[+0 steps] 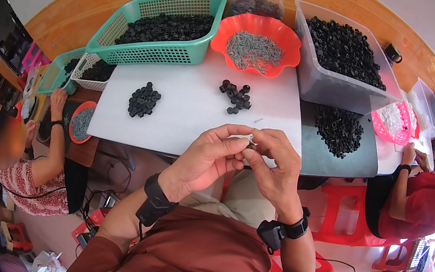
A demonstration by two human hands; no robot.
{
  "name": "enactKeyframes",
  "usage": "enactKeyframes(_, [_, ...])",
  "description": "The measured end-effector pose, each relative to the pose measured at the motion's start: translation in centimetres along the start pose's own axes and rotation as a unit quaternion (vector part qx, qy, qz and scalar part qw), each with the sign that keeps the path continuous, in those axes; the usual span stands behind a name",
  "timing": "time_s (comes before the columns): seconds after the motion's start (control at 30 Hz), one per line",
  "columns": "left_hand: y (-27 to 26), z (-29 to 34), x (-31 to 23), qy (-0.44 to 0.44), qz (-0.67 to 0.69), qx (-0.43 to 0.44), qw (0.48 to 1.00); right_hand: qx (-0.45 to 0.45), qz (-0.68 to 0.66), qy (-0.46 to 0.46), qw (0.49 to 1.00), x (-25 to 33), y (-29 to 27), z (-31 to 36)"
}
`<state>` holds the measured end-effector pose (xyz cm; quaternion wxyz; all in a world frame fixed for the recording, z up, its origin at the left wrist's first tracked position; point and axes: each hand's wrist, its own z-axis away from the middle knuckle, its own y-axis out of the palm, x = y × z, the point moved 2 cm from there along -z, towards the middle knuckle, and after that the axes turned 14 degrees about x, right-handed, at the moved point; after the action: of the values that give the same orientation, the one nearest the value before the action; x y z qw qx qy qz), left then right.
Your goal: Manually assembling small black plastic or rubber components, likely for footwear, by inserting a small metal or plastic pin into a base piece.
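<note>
My left hand [207, 156] and my right hand [277, 168] meet fingertip to fingertip over the near edge of the white table [188, 106]. Pinched between them is a small black part [250, 146], mostly hidden by the fingers, with a tiny pale bit showing above it. Just beyond the fingertips lies one loose screw [258, 121]. A small cluster of black plastic pieces [236, 98] lies farther out, and a second pile of black pieces [144, 100] is to the left.
Along the back stand a green basket [146, 48] of black pieces, a red scalloped bowl [289, 62] of screws and a clear bin [339, 87] of black parts. More black rings [337, 132] lie on the dark mat at right. Co-workers sit on both sides.
</note>
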<state>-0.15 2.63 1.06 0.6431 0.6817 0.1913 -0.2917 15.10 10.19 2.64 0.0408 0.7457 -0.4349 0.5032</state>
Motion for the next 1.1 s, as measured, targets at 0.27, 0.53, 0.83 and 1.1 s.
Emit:
enactKeyframes(0.27, [-0.4, 0.1, 0.5, 0.001, 0.017, 0.008, 1.0, -0.038, 0.008, -0.019, 0.999, -0.6, 0.7, 0.5])
enactKeyframes(0.53, [-0.2, 0.1, 0.7, 0.01, 0.021, -0.014, 1.0, -0.057, 0.054, -0.02, 0.997, -0.4, 0.9, 0.6])
enactKeyframes(0.83, [-0.1, 0.2, 1.0, 0.014, 0.004, -0.031, 0.999, -0.077, 0.129, -0.043, 0.988, -0.5, 1.3, 0.9])
enactKeyframes(1.1, [0.3, 0.3, 1.2, 0.024, 0.02, -0.052, 0.998, -0.072, 0.165, -0.063, 0.982, -0.8, 1.4, 1.2])
